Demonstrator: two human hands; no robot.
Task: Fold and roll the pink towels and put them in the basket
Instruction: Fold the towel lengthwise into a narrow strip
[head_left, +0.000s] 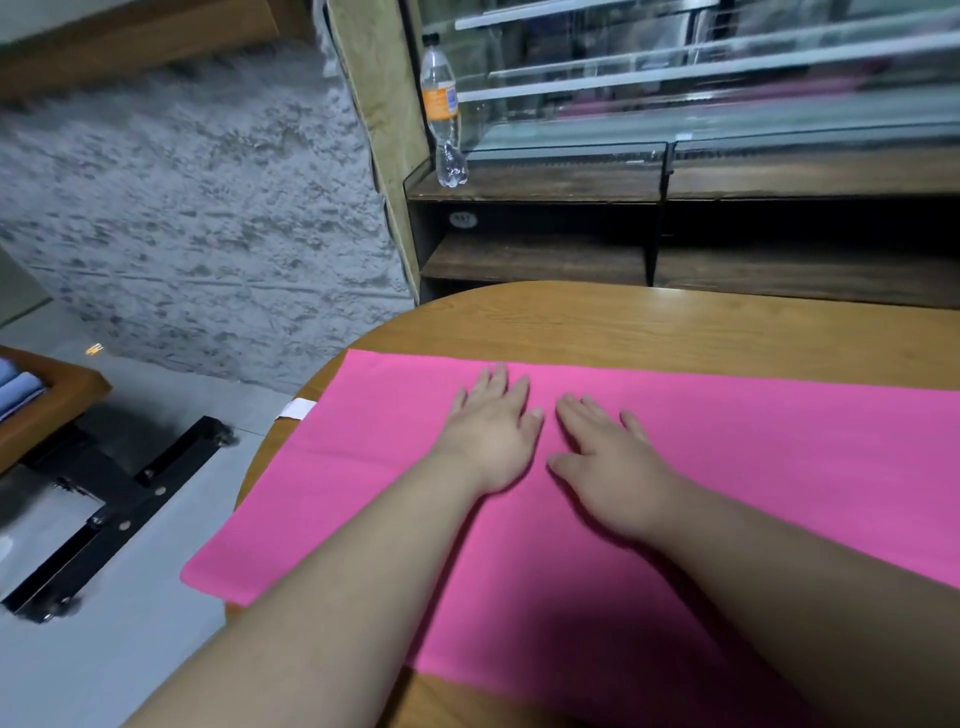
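Pink fabric fills most of what I see through the head camera: a flat rectangular pink towel (727, 467) lies spread across the rounded light-wood table (675, 322), running from the lower left of the frame out past the right edge, with its lower-left corner hanging beyond the table's rim. My left hand (488, 441) and right hand (608, 467) lie palm-down side by side near the middle of the frame, close together but not touching; the fingers are straight and slightly spread, pressing flat on the cloth and grasping nothing. A small white tag (297, 409) sits just at the towel's upper-left edge. In the upper middle of the frame, a clear plastic bottle with an orange label (441, 104) stands upright on top of a dark wooden shelf unit (535, 260) behind the table. A shaggy grey rug (182, 208) covers the floor at the upper left. At the left edge a brown wooden tray (57, 405) holds folded blue cloth, and a black metal frame (119, 499) lies on the grey floor below it.
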